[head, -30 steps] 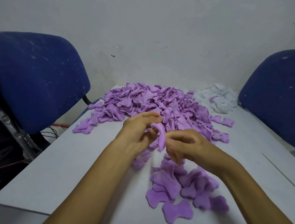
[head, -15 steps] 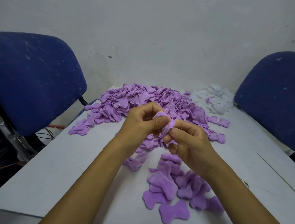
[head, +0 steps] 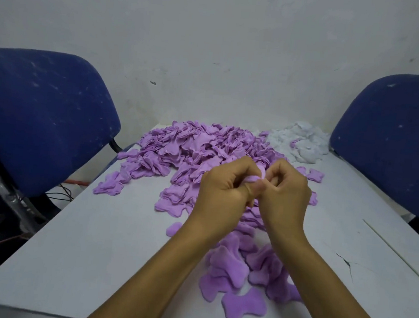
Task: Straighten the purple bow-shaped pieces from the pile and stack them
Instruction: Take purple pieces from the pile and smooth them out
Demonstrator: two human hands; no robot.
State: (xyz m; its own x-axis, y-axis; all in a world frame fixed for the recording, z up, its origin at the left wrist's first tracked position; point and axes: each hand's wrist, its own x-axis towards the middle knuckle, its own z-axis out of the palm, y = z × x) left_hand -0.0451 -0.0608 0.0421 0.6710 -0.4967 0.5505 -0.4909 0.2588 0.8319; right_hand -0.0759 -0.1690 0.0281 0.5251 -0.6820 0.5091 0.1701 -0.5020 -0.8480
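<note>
Both hands up over worktop (head: 74,248), left hand (head: 222,188) and right hand (head: 285,191) fingers curled, pinching same crumpled purple piece (head: 256,177) between them, big purple pile (head: 199,147) behind.

We see 2 bare forearms entering from the lower edge, uncovered up to where the picture cuts them off, with no sleeve or cuff showing. The left hand (head: 226,188) and the right hand (head: 285,194) wear no gloves, rings or bands, and neither wrist carries a watch or strap. We make out short, unpainted nails on the fingers.
</note>
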